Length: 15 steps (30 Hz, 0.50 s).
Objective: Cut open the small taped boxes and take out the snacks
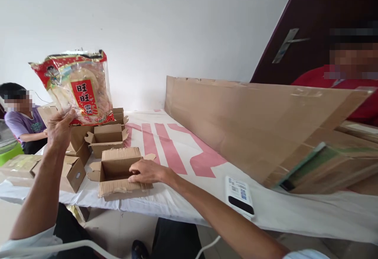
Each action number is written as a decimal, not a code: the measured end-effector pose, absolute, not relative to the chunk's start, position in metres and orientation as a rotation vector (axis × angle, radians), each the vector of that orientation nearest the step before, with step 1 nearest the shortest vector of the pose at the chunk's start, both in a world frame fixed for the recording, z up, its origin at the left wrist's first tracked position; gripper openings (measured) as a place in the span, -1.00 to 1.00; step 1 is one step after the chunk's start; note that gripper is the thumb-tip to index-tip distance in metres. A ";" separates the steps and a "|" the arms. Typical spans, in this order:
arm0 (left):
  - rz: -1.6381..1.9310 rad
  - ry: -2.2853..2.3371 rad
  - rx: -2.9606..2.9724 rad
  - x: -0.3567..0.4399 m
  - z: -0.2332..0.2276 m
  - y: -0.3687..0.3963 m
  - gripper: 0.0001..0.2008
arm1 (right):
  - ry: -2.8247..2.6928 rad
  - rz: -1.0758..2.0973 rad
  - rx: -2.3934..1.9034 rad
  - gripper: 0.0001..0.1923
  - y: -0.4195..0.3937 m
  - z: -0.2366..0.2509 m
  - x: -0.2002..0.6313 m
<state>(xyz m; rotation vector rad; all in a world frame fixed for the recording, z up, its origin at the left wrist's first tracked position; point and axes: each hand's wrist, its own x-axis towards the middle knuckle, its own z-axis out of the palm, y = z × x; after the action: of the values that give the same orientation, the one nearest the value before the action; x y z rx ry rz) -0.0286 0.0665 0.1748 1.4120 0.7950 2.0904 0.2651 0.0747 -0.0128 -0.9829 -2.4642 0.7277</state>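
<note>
Left hand (60, 129) is closed on the lower edge of a red-and-clear snack bag (84, 93), raised above and left of the open carton (125, 187). Pale round pieces show through the bag's film. Bare cardboard shows inside the carton, flaps spread; part of the interior is hidden. Right hand (147, 171), fingers partly curled, reaches over the carton's right side; whether it grips there cannot be told. Another open carton (108, 135) stands behind; closed boxes (72, 174) lie left. The table (168, 145) edge runs just in front of the carton; printed cloth extends rightward toward a cardboard panel (236, 121).
</note>
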 end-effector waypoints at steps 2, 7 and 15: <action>2.092 0.879 1.430 -0.038 0.168 0.072 -0.70 | -2.559 0.716 -1.021 -0.65 0.063 -0.024 0.268; 1.945 1.143 1.634 -0.059 0.154 0.088 -0.63 | -2.699 0.545 -1.015 -0.63 0.037 -0.032 0.277; 1.218 1.640 2.015 -0.085 0.108 0.113 -0.72 | -2.661 0.237 -0.925 -0.68 0.028 -0.053 0.291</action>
<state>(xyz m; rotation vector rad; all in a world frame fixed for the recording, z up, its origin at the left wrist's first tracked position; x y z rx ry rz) -0.0853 0.1133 0.1080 2.0154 1.6399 1.2179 0.2912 0.0276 -0.0528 -0.9252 -2.6607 0.2372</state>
